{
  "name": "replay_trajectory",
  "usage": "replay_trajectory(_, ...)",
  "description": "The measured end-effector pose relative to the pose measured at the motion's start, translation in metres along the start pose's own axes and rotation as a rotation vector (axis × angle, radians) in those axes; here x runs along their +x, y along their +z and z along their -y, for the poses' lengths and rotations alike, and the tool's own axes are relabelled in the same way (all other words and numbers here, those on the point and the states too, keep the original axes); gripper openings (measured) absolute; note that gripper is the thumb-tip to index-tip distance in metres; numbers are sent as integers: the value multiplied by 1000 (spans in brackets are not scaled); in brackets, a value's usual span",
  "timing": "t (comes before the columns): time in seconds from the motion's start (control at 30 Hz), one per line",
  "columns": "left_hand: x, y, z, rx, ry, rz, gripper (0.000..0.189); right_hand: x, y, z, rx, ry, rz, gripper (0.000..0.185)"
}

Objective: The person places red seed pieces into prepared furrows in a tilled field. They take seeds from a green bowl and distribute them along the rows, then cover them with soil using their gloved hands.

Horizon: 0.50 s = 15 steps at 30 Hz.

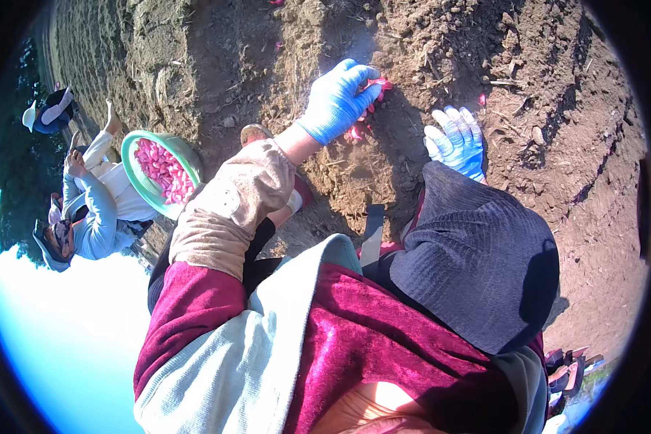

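Note:
My left hand (342, 100), in a blue knit glove, pinches pink clove-like pieces (381, 87) between thumb and fingertips, just above the soil. More pink pieces (356, 131) lie on the soil below that hand. To the right, my right hand (457, 142) wears a blue glove with soil-stained, pale fingers; it is on or just over the ground, fingers slightly apart, with nothing visible in it. A grey ribbed cloth (477, 260) hides its wrist. At the left, a green basin (130, 157) holds many pink pieces.
Rough, clodded soil (553, 163) with dry stalks spreads around my hands, with a loose pink piece (482, 100) at the right. A grey strap (372, 233) hangs near my legs. A person (95, 211) sits beyond the basin; another person (54, 111) is farther off, with people at lower right.

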State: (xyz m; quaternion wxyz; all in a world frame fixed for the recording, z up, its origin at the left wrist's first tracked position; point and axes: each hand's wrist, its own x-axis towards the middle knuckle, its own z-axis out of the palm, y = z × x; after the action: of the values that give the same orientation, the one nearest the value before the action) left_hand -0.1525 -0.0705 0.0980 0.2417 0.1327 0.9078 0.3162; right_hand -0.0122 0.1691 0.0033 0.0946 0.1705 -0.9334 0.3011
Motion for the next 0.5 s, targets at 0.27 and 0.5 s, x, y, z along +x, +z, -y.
replay_trajectory(0.27,-7,29,-3,333,87,-127,25,-2,-2,0,-1,-25,22,23)
replay_trajectory(0.5,-47,2,12,-724,-360,-214,18,-4,-6,0,-11,-4,58,23)
